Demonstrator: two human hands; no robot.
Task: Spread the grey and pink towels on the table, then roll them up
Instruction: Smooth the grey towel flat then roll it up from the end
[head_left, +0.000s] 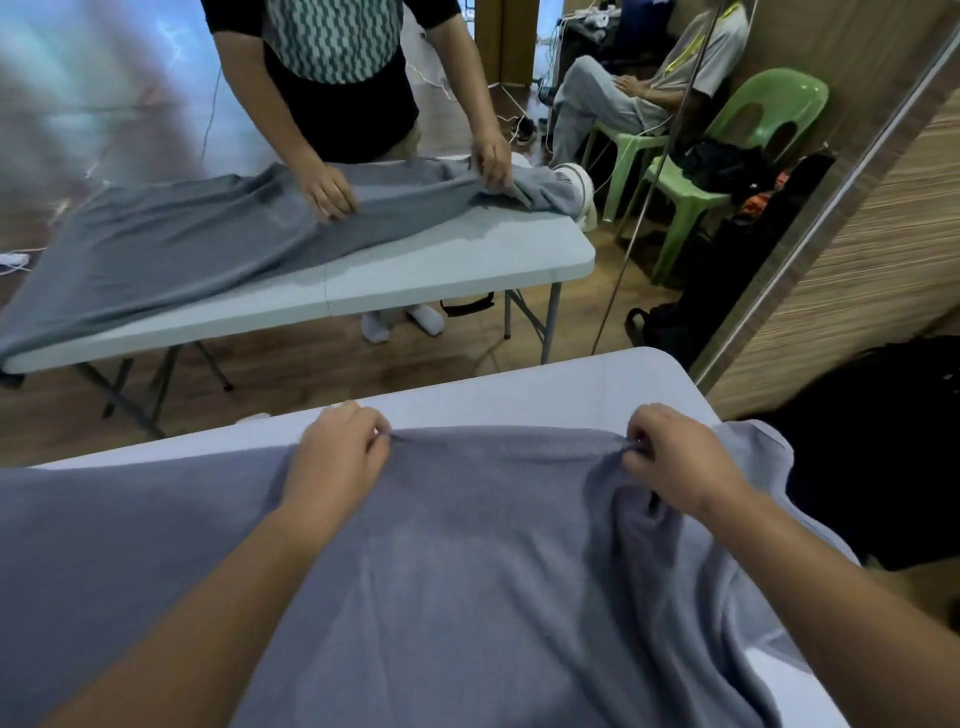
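Observation:
A grey towel lies spread over most of my white table, its far edge running between my two hands. My left hand pinches that far edge left of centre. My right hand pinches the same edge further right, where the cloth bunches into folds. The towel's right end drapes past the table's right side. No pink towel is in view.
Across a strip of wooden floor stands a second white folding table with another grey towel that another person handles. A green plastic chair, a seated person and dark bags fill the right side by a wood wall.

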